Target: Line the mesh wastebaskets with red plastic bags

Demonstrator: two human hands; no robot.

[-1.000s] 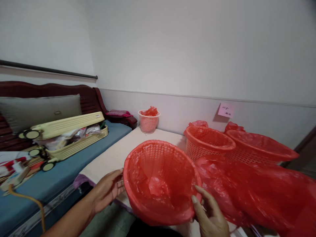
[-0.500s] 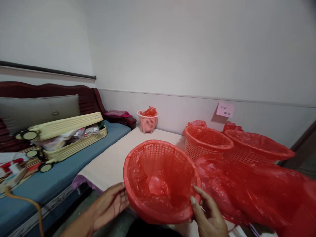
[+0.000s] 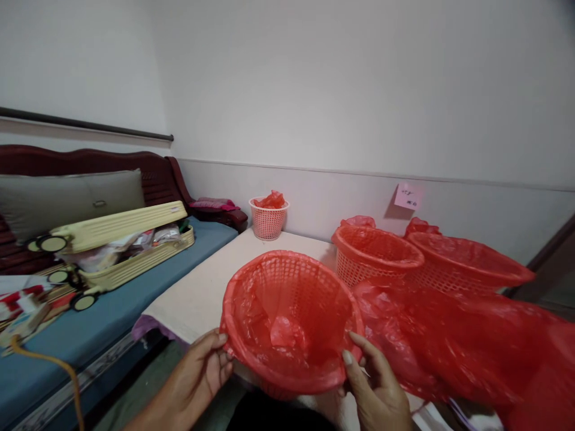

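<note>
Wall note (image 3: 408, 196) probably illegible, basket (image 3: 287, 320) between hands (image 3: 197, 374) (image 3: 375, 386)

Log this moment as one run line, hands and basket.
left hand: on rim of red-lined plastic basket | right hand: on same rim | beside: loose red plastic bag

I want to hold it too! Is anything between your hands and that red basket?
Only the red plastic bag lining the basket: it folds over the rim, under your left hand and right hand.

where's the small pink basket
The small pink basket stands against the far wall in the head view, at the back of the cream mat, left of the red basket.
</note>
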